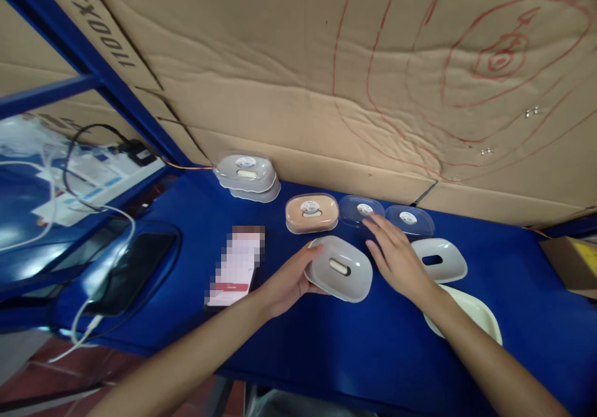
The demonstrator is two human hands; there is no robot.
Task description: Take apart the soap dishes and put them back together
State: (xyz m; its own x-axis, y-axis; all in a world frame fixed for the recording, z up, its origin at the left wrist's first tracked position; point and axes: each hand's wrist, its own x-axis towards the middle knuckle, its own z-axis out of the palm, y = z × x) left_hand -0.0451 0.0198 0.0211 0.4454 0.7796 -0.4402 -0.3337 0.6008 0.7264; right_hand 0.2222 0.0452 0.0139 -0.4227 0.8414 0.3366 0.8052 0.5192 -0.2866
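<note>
My left hand [293,280] grips the left end of a grey oval plastic dish [357,280], thumb on top and fingers beneath. A slot shows in the dish's middle, with a pale bar across it. Fingers apart, my right hand [394,252] hovers by the edge of a clear lid [357,210] that bears a round sticker; whether it touches the lid I cannot tell. Another clear lid [420,221] lies just to the right. A white slotted dish [450,261] sits beyond my right wrist, and my forearm partly covers a cream dish [480,311].
Stacked grey lidded dishes [252,184] stand at the back left, a peach lidded dish [301,221] nearer the middle. A phone [237,265] with a lit, blurred screen lies on the blue table [289,355]. Cables and a dark phone [135,274] are at left; cardboard [261,63] walls the back.
</note>
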